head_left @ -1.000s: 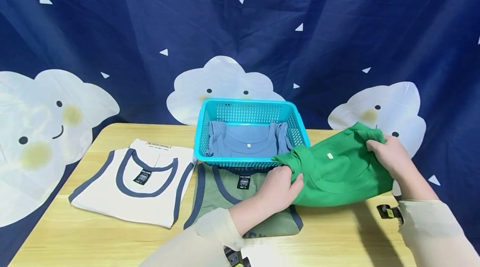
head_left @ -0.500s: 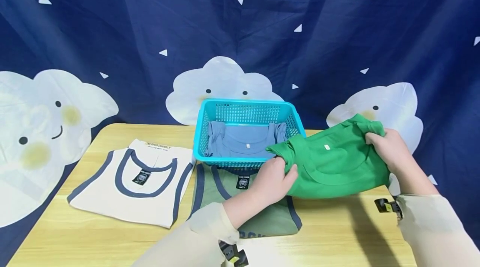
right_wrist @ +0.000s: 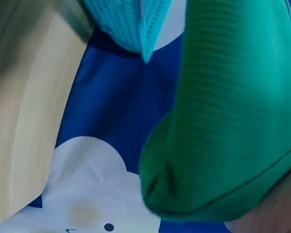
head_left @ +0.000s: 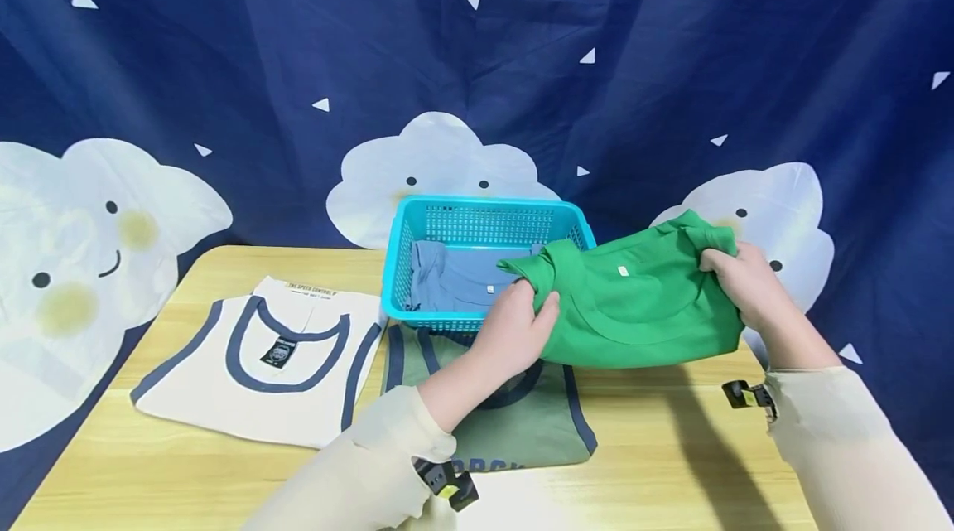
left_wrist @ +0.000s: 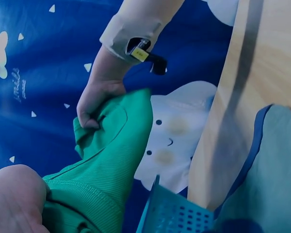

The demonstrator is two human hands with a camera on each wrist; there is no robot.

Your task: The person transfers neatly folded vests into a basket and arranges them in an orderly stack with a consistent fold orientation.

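A folded green shirt (head_left: pixel 641 299) with a small white label at its neck is held up off the table between both hands. My left hand (head_left: pixel 517 328) pinches its left end, overlapping the basket's front right part in the head view. The right end is gripped by my right hand (head_left: pixel 741 278). Behind and to the left stands a turquoise plastic basket (head_left: pixel 440 319) with a folded blue shirt (head_left: pixel 462 278) in it, partly hidden by the green one. In the left wrist view the green shirt (left_wrist: pixel 114 141) stretches between the two hands.
On the wooden table (head_left: pixel 641 448) a folded white tank top (head_left: pixel 246 398) with navy trim lies at left. A folded olive tank top (head_left: pixel 537 432) lies in front of the basket, partly under my left forearm. A dark blue cloud-print curtain (head_left: pixel 522 42) hangs behind.
Both hands have carried the green shirt left and slightly up, toward the basket. It now covers the right part of the blue shirt from view.
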